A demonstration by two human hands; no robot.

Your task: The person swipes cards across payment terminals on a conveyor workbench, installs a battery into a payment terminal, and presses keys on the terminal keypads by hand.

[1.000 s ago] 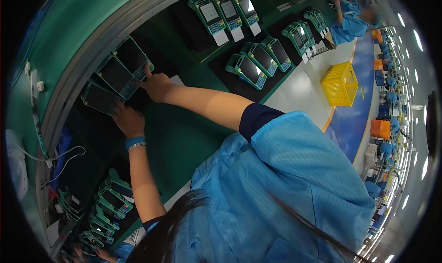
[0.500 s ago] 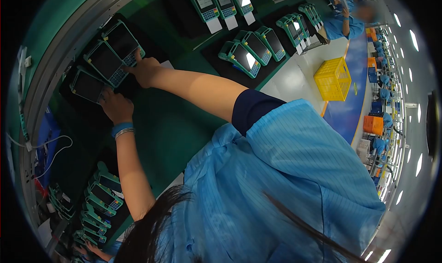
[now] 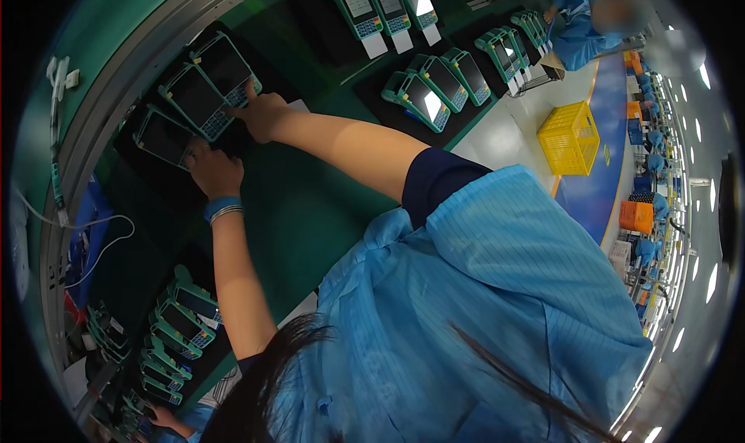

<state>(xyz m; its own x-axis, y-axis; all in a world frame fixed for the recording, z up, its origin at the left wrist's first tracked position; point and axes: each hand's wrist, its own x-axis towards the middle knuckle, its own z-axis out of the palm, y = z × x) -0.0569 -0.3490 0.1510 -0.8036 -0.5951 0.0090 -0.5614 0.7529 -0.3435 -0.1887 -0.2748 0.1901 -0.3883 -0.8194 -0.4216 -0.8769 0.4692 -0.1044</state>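
Three green payment terminals lie side by side on a dark mat, screens dark. My right hand (image 3: 268, 117) is open, thumb and a finger spread. One digit touches the keypad of the top terminal (image 3: 227, 64), another the keypad of the middle terminal (image 3: 192, 98). My left hand (image 3: 217, 173), with a blue band and bracelet at its wrist, rests its fingertips on the keypad end of the lowest terminal (image 3: 161, 135). That keypad is mostly hidden under the fingers. Neither hand grasps anything.
More terminals (image 3: 438, 90) stand in rows on black mats at the upper right, some with white paper slips; others (image 3: 180, 323) sit lower left. A yellow basket (image 3: 569, 139) stands beyond the table. A co-worker in blue (image 3: 586, 36) is at the upper right. A white cable (image 3: 116, 219) hangs at left.
The whole view has shifted slightly, so the scene sits further right. Both hands stay at the same three terminals, with only small finger movement. The co-worker's arms have moved.
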